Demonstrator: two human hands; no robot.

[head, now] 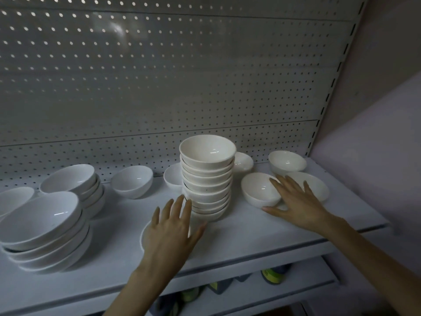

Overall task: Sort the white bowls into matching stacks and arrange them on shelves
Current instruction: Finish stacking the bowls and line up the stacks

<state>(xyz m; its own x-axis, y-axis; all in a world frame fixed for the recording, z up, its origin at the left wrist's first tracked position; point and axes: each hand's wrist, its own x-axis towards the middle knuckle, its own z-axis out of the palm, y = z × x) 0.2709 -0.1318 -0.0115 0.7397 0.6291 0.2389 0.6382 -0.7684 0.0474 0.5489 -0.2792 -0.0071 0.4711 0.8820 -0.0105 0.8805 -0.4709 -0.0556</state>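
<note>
A tall stack of several small white bowls (207,176) stands mid-shelf. My left hand (173,226) hovers in front of it, fingers straight and spread, over a white bowl (144,236) that it mostly hides. My right hand (296,199) reaches to a tilted single bowl (258,189), with fingers over its rim and the thumb at its base. Just behind that hand lies another shallow bowl (315,181). At the left sit a stack of wide bowls (43,229) and a smaller stack (73,181).
Loose single bowls stand near the pegboard back: (133,183), (173,176), (243,161), (287,161). The white shelf (250,233) ends at a wall on the right. A lower shelf (296,286) holds dark and green items.
</note>
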